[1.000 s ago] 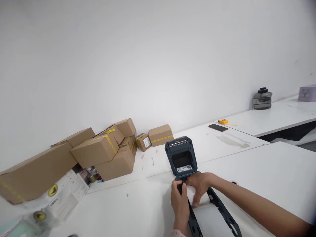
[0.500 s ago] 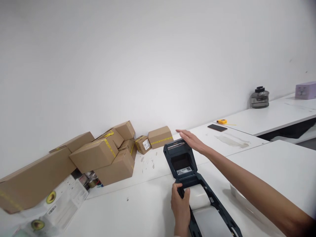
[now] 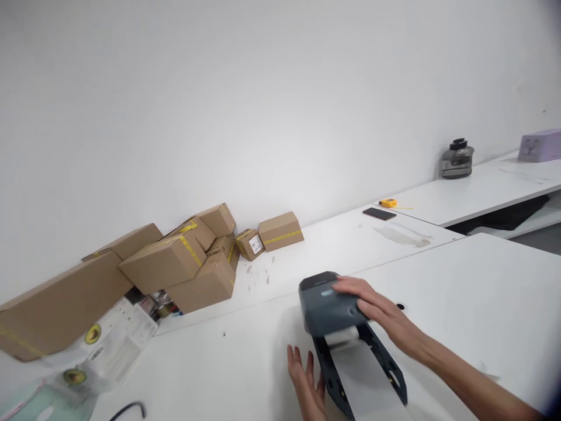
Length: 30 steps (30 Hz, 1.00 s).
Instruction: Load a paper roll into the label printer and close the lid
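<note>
A dark blue-grey label printer [image 3: 333,310] stands on the white table at the lower middle. Its lid is tilted down over the body, not fully closed. White label paper [image 3: 370,380] stretches from the roll [image 3: 342,337] toward the front edge of the view. My right hand [image 3: 377,307] lies on top of the lid with its fingers stretched out. Beside the printer's left side is my left hand [image 3: 307,386], fingers spread and holding nothing. The lid hides most of the roll.
Several cardboard boxes [image 3: 162,263] are piled against the wall at left, with plastic-wrapped packs [image 3: 118,333] in front. A phone [image 3: 379,214], a yellow tape measure [image 3: 387,203] and a dark jug [image 3: 456,161] sit farther right. A dark cable [image 3: 129,407] curves at the bottom left.
The lid has swung from upright down over the roll, with my right hand moving down on it. My left hand has come off the printer's edge and the roll, opening to the left.
</note>
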### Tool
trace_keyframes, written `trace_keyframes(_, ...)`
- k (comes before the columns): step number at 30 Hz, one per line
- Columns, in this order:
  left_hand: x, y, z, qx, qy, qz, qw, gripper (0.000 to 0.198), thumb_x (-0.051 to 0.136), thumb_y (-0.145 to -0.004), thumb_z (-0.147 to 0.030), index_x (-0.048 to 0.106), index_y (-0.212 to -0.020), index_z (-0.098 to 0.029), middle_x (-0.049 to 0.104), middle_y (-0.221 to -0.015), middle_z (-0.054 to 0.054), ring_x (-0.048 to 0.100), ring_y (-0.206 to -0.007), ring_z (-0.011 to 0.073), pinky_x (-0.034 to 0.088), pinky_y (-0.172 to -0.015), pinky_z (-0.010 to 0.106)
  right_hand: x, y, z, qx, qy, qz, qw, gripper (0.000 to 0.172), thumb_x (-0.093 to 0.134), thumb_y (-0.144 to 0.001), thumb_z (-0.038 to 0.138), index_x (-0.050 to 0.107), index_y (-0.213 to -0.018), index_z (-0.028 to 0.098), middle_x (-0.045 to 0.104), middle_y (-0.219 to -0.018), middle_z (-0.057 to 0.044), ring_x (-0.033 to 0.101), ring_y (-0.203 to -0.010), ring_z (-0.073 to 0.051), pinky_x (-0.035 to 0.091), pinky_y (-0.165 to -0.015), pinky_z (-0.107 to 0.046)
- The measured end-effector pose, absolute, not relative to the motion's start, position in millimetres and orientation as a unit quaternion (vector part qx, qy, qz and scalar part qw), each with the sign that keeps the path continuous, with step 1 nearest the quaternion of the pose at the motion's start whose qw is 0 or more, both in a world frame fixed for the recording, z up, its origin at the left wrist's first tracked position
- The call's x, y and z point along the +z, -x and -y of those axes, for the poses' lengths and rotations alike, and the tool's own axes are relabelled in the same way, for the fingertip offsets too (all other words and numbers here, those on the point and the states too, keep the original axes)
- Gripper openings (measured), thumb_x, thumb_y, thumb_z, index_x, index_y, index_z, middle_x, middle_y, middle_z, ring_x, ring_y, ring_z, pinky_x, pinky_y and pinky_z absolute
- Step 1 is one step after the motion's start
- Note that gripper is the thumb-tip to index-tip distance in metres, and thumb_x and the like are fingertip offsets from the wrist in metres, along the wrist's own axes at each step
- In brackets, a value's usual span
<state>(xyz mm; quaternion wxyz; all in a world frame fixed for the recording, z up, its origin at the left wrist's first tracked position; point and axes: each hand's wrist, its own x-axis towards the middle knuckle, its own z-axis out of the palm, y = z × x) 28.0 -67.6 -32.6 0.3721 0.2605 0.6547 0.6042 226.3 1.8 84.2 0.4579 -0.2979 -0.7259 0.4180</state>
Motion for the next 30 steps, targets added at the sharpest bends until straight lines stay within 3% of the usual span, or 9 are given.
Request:
trace_keyframes(4, -21.3, -31.0, 81.7, 0.636, -0.252, -0.615, 0.392, 0.097, 0.042, -0.076, -0.08, 0.019, -0.155, -0.027, 0.029, -0.161, 0.012, 0.039, -0.142, 0.0302, 0.051, -0.097, 0.035, 29.9, -231.0, 33.2, 0.443, 0.348, 0.672, 0.48, 0.045, 0.036, -0.097, 0.055, 0.072, -0.112, 0.032, 0.052, -0.144, -0.003, 0.026, -0.146, -0.032, 0.017, -0.121, -0.055)
trace_keyframes(6, -11.3, -41.8, 87.5, 0.642, -0.279, -0.589, 0.405, 0.104, 0.052, -0.072, -0.078, 0.02, -0.154, -0.023, 0.023, -0.162, 0.014, 0.031, -0.146, 0.0302, 0.046, -0.104, 0.034, 13.0, -229.0, 42.7, 0.452, 0.392, 0.632, 0.492, 0.041, 0.046, -0.093, 0.057, 0.067, -0.121, 0.035, 0.047, -0.15, -0.001, 0.025, -0.147, -0.033, 0.018, -0.121, -0.056)
trace_keyframes(8, -4.9, -56.2, 94.0, 0.64, -0.299, -0.573, 0.415, 0.1, 0.059, -0.074, -0.072, 0.021, -0.154, -0.026, 0.02, -0.164, 0.009, 0.026, -0.148, 0.0265, 0.042, -0.108, 0.029, 3.1, -226.2, 47.7, 0.477, 0.439, 0.571, 0.503, 0.055, 0.055, -0.087, 0.059, 0.051, -0.138, 0.041, 0.035, -0.158, 0.003, 0.023, -0.148, -0.034, 0.022, -0.119, -0.057)
trace_keyframes(11, -6.7, -73.4, 101.6, 0.636, -0.276, -0.572, 0.438, 0.101, 0.067, -0.073, -0.067, 0.021, -0.153, -0.027, 0.031, -0.16, 0.009, 0.04, -0.141, 0.0257, 0.046, -0.104, 0.027, -6.4, -223.3, 50.3, 0.536, 0.473, 0.493, 0.497, 0.076, 0.061, -0.081, 0.063, 0.033, -0.149, 0.043, 0.025, -0.163, 0.003, 0.023, -0.148, -0.034, 0.03, -0.117, -0.055)
trace_keyframes(13, -13.2, -77.6, 103.3, 0.634, -0.253, -0.582, 0.441, 0.106, 0.07, -0.068, -0.068, 0.022, -0.152, -0.025, 0.04, -0.154, 0.012, 0.052, -0.132, 0.0276, 0.05, -0.099, 0.028, -12.8, -222.9, 51.0, 0.593, 0.459, 0.459, 0.476, 0.078, 0.059, -0.081, 0.064, 0.033, -0.15, 0.038, 0.03, -0.161, -0.001, 0.03, -0.146, -0.034, 0.038, -0.113, -0.051)
trace_keyframes(16, -21.9, -76.2, 102.3, 0.629, -0.248, -0.59, 0.441, 0.106, 0.071, -0.067, -0.067, 0.024, -0.151, -0.024, 0.045, -0.15, 0.013, 0.055, -0.128, 0.0285, 0.051, -0.097, 0.029, -21.7, -223.7, 52.5, 0.656, 0.443, 0.414, 0.45, 0.08, 0.058, -0.082, 0.065, 0.031, -0.152, 0.038, 0.033, -0.16, -0.001, 0.04, -0.14, -0.034, 0.046, -0.107, -0.048)
trace_keyframes(23, -26.5, -78.1, 100.8, 0.622, -0.262, -0.602, 0.427, 0.098, 0.064, -0.077, -0.061, 0.015, -0.153, -0.022, 0.039, -0.153, 0.017, 0.055, -0.126, 0.0299, 0.053, -0.093, 0.03, -34.8, -217.9, 53.0, 0.642, 0.446, 0.396, 0.482, 0.081, 0.06, -0.08, 0.064, 0.03, -0.151, 0.04, 0.033, -0.16, -0.002, 0.041, -0.14, -0.035, 0.042, -0.109, -0.051)
trace_keyframes(27, -27.7, -80.4, 96.6, 0.602, -0.299, -0.634, 0.384, 0.089, 0.056, -0.079, -0.064, 0.024, -0.15, -0.02, 0.037, -0.155, 0.015, 0.051, -0.131, 0.0299, 0.052, -0.095, 0.03, -42.4, -212.3, 50.7, 0.62, 0.439, 0.398, 0.515, 0.081, 0.057, -0.082, 0.064, 0.026, -0.153, 0.039, 0.035, -0.159, -0.004, 0.038, -0.141, -0.036, 0.04, -0.109, -0.055)
trace_keyframes(30, -27.7, -79.6, 93.9, 0.601, -0.302, -0.633, 0.383, 0.093, 0.057, -0.076, -0.068, 0.025, -0.148, -0.018, 0.04, -0.152, 0.017, 0.051, -0.131, 0.0299, 0.051, -0.096, 0.03, -43.8, -215.0, 50.5, 0.61, 0.433, 0.424, 0.51, 0.075, 0.055, -0.085, 0.061, 0.029, -0.152, 0.04, 0.033, -0.16, -0.003, 0.033, -0.144, -0.034, 0.035, -0.114, -0.053)
